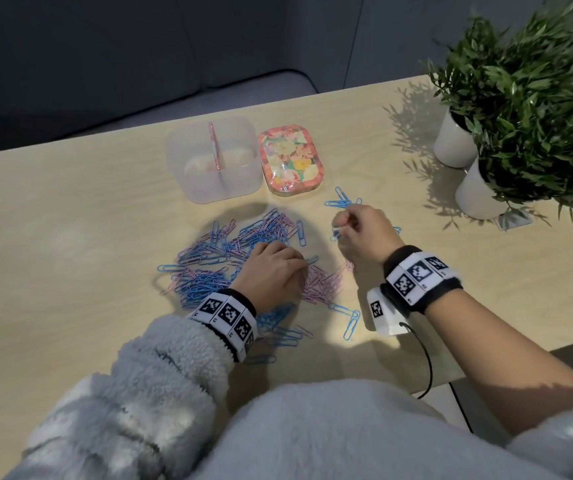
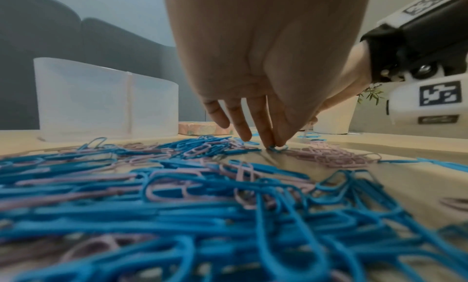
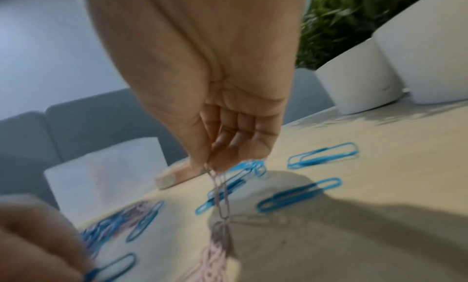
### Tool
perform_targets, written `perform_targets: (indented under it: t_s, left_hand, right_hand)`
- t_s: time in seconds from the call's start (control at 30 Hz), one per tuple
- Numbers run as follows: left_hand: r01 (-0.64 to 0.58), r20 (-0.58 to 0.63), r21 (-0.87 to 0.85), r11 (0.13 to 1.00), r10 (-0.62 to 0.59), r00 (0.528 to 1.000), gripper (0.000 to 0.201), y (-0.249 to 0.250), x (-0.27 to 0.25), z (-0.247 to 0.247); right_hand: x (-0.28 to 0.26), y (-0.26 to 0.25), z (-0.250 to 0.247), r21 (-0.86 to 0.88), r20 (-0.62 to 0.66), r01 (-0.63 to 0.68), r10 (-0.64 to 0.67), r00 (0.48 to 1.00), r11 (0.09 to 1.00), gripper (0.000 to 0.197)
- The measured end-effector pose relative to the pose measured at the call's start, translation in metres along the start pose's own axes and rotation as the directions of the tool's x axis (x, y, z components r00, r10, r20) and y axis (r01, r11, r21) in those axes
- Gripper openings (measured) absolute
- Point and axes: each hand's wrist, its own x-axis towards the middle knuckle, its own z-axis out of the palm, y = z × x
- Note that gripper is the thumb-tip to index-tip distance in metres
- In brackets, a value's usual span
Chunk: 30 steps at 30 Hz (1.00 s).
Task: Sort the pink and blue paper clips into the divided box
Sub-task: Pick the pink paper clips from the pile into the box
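- Over on the left, the big mixed heap [image 1: 229, 258] of pink and blue clips sprawls across the table [image 1: 70, 237], barely thinned by the look of it.
- The left hand [image 1: 271, 271] is down in that heap, fingers [image 2: 263, 126] straight and angled to the tabletop, tips pressing a blue clip [image 2: 277, 147] at the edge of a small pink cluster [image 1: 323, 282]; nothing is curled round it yet.
- Behind, the divided box [image 1: 214, 161] stands near the far edge, well apart from both hands; through its cloudy walls I can't tell whether any clips lie inside, so I judge the sorting early.
- Just beside it sits a flowered tin [image 1: 290, 159].
- On the right, the right hand [image 1: 361, 230] is lifted above the table, thumb and fingers pinching a pink clip [image 3: 220, 190] with more pink ones hanging linked below.
- A few loose blue clips [image 1: 340, 199] lie scattered around it.
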Motion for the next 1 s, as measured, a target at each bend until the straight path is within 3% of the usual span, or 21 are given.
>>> perform_targets:
  t_s: [0.17, 0.27, 0.37, 0.43, 0.53, 0.6, 0.67, 0.73, 0.83, 1.0]
  left_hand:
    - [0.026, 0.032, 0.11, 0.994, -0.029, 0.999, 0.038, 0.004, 0.026, -0.004]
    - [0.092, 0.0, 0.172, 0.981, -0.093, 0.996, 0.036, 0.002, 0.044, -0.004]
    - [0.112, -0.046, 0.112, 0.987, -0.107, 0.993, 0.043, -0.001, 0.051, -0.001]
    - [0.091, -0.045, 0.088, 0.992, -0.087, 0.995, 0.048, -0.002, 0.052, -0.002]
    - [-0.008, -0.012, 0.095, 0.995, 0.009, 1.0, 0.035, -0.007, 0.046, -0.001]
    - [-0.023, -0.08, 0.044, 0.999, 0.027, 0.996, 0.039, -0.006, 0.031, -0.005]
    - [0.024, -0.137, -0.053, 0.998, -0.031, 0.99, 0.047, -0.007, 0.013, -0.004]
    - [0.097, -0.069, -0.077, 0.992, -0.102, 0.992, 0.045, -0.004, -0.004, -0.003]
    - [0.138, 0.019, -0.053, 0.989, -0.137, 0.99, 0.049, 0.005, -0.017, 0.005]
    - [0.2, -0.005, -0.068, 0.978, -0.201, 0.98, 0.045, 0.014, -0.008, 0.012]
  right_hand:
    - [-0.025, 0.007, -0.003, 0.107, 0.223, -0.021, -0.004, 0.975, 0.994, 0.02]
    - [-0.028, 0.016, -0.001, 0.056, 0.136, -0.02, 0.012, 0.991, 0.998, 0.024]
    - [-0.033, 0.02, -0.001, -0.016, 0.029, -0.07, 0.071, 0.997, 0.997, 0.027]
    - [-0.041, 0.016, 0.006, -0.133, 0.086, -0.016, 0.027, 0.996, 0.991, 0.023]
    - [-0.049, 0.005, 0.018, -0.215, 0.17, 0.148, -0.113, 0.979, 0.965, 0.02]
    - [-0.049, 0.007, 0.016, -0.166, 0.119, 0.145, -0.127, 0.985, 0.975, 0.017]
    - [-0.05, 0.015, 0.009, -0.111, 0.08, 0.081, -0.072, 0.994, 0.99, 0.014]
    - [-0.056, 0.022, 0.003, -0.097, 0.132, 0.019, -0.006, 0.991, 0.995, 0.006]
    - [-0.072, 0.023, 0.007, -0.128, 0.256, -0.018, 0.051, 0.965, 0.992, 0.03]
    - [-0.09, 0.029, 0.014, -0.236, 0.387, 0.127, -0.026, 0.922, 0.963, 0.034]
